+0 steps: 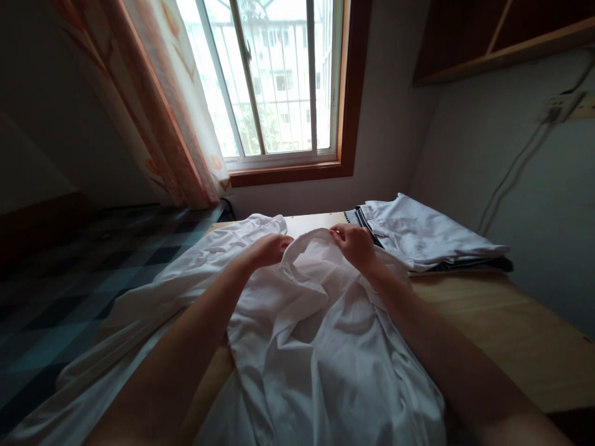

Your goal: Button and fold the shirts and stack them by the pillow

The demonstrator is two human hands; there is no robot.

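A white shirt (320, 347) lies spread and rumpled over a wooden board, its far end lifted a little into a curved band like a collar. My left hand (272, 249) is closed on the left side of that band, fingertips partly hidden. At the band's right side, my right hand (352, 243) pinches the edge between thumb and fingers. Part of the white cloth (186, 272) stretches away to the left, beneath and beyond my left forearm.
Folded clothes (418, 232), white over dark, lie stacked at the back right of the wooden board (502, 328). On the left is a dark checked bedcover (51, 303). Ahead stand a window (279, 87) and a patterned curtain (162, 99); a cord (506, 173) hangs on the right wall.
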